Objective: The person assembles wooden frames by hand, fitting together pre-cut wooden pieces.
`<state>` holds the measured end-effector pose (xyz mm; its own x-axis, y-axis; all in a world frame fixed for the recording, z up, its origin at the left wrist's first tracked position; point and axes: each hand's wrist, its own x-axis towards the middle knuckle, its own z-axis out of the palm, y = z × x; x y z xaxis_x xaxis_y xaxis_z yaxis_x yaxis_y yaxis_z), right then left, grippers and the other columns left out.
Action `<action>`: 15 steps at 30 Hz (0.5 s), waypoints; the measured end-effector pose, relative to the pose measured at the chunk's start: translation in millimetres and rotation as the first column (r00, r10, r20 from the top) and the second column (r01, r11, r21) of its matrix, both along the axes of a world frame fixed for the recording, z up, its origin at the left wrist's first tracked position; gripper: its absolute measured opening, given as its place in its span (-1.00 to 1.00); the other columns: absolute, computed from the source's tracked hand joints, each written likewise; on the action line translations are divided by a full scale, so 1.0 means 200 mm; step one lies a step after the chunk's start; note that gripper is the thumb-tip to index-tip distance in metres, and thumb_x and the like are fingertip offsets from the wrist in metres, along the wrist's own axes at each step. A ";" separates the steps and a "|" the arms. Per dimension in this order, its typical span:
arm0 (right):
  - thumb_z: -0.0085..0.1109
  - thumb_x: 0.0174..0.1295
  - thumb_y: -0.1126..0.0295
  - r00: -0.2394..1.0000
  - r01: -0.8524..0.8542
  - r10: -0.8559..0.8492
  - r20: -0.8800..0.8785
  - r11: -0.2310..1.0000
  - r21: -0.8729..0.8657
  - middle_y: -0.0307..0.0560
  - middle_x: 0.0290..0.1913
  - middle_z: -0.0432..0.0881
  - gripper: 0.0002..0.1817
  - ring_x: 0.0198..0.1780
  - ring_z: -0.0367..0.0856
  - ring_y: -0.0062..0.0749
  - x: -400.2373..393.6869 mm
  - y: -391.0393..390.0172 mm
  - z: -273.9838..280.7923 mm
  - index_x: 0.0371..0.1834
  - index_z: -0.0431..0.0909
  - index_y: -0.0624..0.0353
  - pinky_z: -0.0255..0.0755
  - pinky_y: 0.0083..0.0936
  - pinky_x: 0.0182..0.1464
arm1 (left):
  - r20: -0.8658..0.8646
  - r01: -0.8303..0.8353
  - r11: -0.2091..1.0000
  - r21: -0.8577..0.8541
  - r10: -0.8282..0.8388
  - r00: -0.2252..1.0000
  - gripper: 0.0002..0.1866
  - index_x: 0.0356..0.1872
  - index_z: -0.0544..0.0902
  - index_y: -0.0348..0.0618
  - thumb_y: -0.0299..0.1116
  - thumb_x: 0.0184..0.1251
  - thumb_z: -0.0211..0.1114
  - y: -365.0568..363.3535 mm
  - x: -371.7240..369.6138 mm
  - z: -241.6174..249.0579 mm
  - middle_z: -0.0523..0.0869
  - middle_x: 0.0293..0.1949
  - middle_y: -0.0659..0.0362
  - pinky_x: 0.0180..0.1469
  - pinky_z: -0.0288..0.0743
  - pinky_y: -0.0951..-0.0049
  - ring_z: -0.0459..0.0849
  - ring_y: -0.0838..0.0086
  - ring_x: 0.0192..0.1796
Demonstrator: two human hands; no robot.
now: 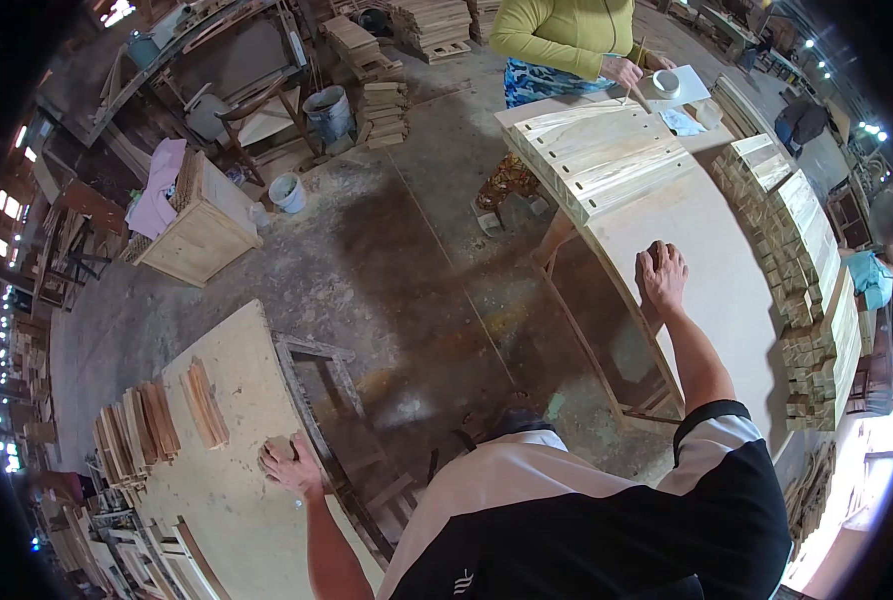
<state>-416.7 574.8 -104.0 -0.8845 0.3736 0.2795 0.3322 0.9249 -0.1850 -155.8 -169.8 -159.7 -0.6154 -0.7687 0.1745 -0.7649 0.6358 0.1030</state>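
My left hand (293, 468) rests on the pale left table (257, 535) near its inner edge, fingers spread, holding nothing. Just left of it lies a short bundle of wood strips (204, 404), with more reddish strips (139, 428) farther left. At the right table (712, 260), my right hand (664, 272) touches the top close to the inner edge. Its fingers are bent, and whether anything is under them is hidden. Beyond that hand, light boards with dark slots (607, 155) lie side by side. Stacked wood pieces (782, 240) line the table's far right side.
A co-worker in a green top (565, 35) stands behind the right table, hands near a white cup (667, 84). Buckets (288, 192) and a wooden cabinet (202, 220) stand on the floor at upper left. Concrete floor (417, 290) shows between the tables.
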 end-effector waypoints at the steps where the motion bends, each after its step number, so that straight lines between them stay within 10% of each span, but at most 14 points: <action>1: 0.07 0.40 -0.06 1.000 -0.014 0.014 -0.016 1.000 0.000 0.14 0.33 0.48 -0.49 0.42 0.36 0.12 0.00 0.00 0.00 0.25 0.47 0.01 0.19 0.10 0.39 | -0.002 0.004 1.000 -0.001 -0.004 1.000 -0.12 0.48 0.36 -0.25 0.32 0.42 0.08 -0.02 0.00 -0.01 0.33 0.49 -0.14 0.53 0.02 -0.21 0.19 -0.05 0.57; 15: 0.05 0.40 -0.06 1.000 -0.020 0.020 -0.004 1.000 -0.005 0.14 0.31 0.48 -0.51 0.41 0.36 0.10 0.00 -0.01 0.01 0.20 0.48 0.02 0.19 0.11 0.38 | -0.040 0.013 1.000 -0.010 -0.013 0.999 -0.16 0.46 0.38 -0.23 0.26 0.40 0.15 -0.01 0.01 -0.01 0.33 0.49 -0.13 0.53 0.01 -0.21 0.20 -0.05 0.56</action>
<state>-416.8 572.1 -101.2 -0.8905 0.3575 0.2813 0.3133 0.9303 -0.1905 -154.6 -170.9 -161.5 -0.6178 -0.7588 0.2063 -0.7520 0.6468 0.1268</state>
